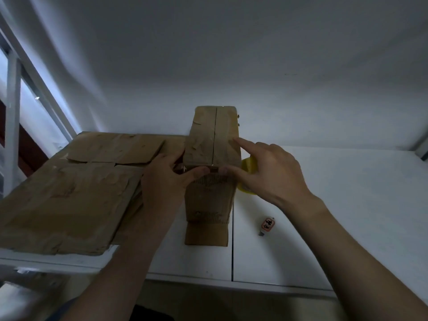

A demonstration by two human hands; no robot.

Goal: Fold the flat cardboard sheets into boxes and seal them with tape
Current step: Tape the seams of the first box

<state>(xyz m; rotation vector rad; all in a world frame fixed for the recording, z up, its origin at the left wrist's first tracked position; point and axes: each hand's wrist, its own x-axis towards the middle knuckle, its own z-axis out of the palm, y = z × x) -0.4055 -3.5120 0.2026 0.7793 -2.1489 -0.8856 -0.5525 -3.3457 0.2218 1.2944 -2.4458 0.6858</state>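
Box seam runs away from the person. Left hand pinches the near edge; right hand presses the right flap, index straight. Tape lies beneath the right hand.

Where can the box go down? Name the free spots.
Free: the white table right of the tape roll and small red-labelled item; also the near strip before the box. Crowded: left, under the flat cardboard sheets.
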